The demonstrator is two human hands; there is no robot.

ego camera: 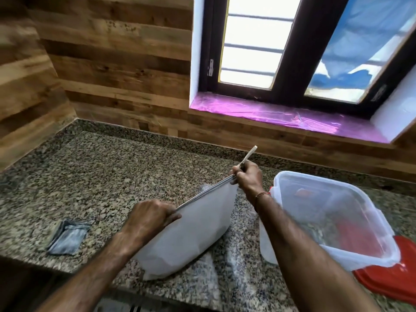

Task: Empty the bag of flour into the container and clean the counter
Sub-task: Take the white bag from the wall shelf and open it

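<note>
- White bag (193,230) of flour lying slanted on the speckled granite counter (94,176), near the front edge, closed top edge raised toward the window (292,48).
- Left hand (148,218) clamped on the near end of the bag's top edge, fingers curled over it.
- Right hand (246,179) pinched shut on the far end of the same top edge, also holding a thin pale stick-like handle (248,156) that juts up and away; what the handle belongs to cannot be told.
- Thin cord bracelet (261,195) on the right wrist.
- Clear plastic container (333,212) just right of the bag, open, tilted, resting partly on a red lid (391,275) at the right edge of the counter; reddish shapes visible through its walls, too blurred to tell.
- Folded grey cloth (67,236) flat on the counter, well left of the bag.
- Wood-plank wall (112,64) behind the counter, pink film on the window sill (270,113).
</note>
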